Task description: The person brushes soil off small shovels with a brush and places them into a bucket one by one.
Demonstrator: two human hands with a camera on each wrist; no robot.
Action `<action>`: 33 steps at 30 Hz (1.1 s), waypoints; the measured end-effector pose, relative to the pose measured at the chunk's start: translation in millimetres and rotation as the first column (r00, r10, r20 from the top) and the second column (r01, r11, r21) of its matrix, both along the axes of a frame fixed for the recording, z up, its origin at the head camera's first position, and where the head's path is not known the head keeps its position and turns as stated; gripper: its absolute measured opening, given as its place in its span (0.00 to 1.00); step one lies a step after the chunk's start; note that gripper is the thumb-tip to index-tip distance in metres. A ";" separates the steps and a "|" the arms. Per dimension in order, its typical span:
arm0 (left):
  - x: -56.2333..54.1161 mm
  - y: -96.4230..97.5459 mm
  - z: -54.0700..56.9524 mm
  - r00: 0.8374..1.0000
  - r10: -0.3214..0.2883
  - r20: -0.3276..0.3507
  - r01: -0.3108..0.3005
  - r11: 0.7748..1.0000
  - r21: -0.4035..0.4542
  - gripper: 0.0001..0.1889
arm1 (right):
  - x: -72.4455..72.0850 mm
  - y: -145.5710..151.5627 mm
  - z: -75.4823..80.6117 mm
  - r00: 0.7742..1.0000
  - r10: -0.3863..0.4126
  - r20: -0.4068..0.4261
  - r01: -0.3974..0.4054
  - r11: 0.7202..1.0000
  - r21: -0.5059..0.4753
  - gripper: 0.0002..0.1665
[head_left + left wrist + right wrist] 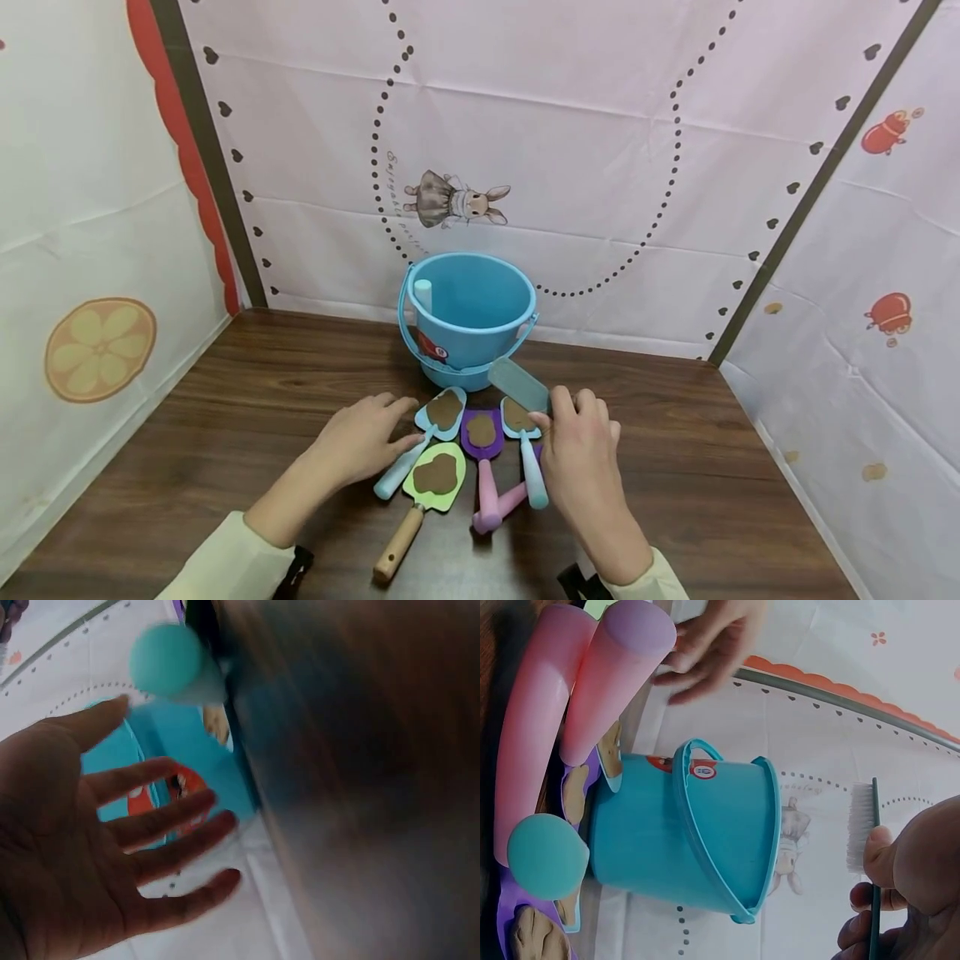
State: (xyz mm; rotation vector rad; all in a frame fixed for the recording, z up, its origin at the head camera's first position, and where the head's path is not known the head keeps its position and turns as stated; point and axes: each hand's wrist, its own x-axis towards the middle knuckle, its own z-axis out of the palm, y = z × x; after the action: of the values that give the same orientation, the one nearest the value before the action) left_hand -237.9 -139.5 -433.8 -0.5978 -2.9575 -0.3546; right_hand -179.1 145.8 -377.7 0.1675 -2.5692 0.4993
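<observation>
My right hand point(588, 467) grips a brush point(521, 385) with a dark green back and white bristles point(861, 829), raised in front of the blue bucket point(491, 342). Fingers spread, my left hand point(367, 437) hovers by the left blue toy shovel point(397, 471) and holds nothing. Beside that shovel lie a green shovel point(450, 498) with a wooden handle, a purple shovel point(488, 492) with a pink handle and another blue shovel point(533, 479). Brown clay-like lumps point(435, 473) sit on their blades. A second pink handle point(512, 500) is partly covered; its purple blade point(510, 900) bears a lump too.
The bucket stands at the back of the brown wooden table point(315, 358), its handle hanging down in front. A pale turquoise stick-like end point(423, 295) pokes up inside it. Printed cloth walls point(600, 167) enclose the table at the back and both sides.
</observation>
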 end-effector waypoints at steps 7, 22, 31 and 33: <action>-4.8 12.4 -10.8 0.997 0.012 0.081 -0.005 0.995 -0.095 0.20 | -1.0 0.0 -0.2 0.999 0.008 -0.040 -0.008 1.000 -0.002 0.16; -0.8 24.6 -8.0 0.980 -0.020 0.198 0.041 0.994 -0.103 0.17 | 0.0 -0.5 -1.5 0.999 0.023 -0.036 -0.023 1.000 0.007 0.18; -3.5 22.4 -8.2 0.961 0.018 0.277 0.009 0.996 -0.094 0.13 | 0.7 -0.9 -2.7 0.998 0.034 -0.045 -0.034 0.999 0.009 0.16; -2.8 21.6 -9.1 0.967 0.021 0.252 0.001 0.996 -0.088 0.09 | 1.1 -0.9 -2.8 0.998 0.034 -0.044 -0.034 0.999 0.012 0.17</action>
State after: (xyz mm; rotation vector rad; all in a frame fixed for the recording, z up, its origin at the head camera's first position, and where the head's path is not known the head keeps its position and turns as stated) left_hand -240.7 -117.9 -443.0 -0.5870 -3.2344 -0.3234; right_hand -178.0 144.9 -380.5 0.2241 -2.5305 0.4891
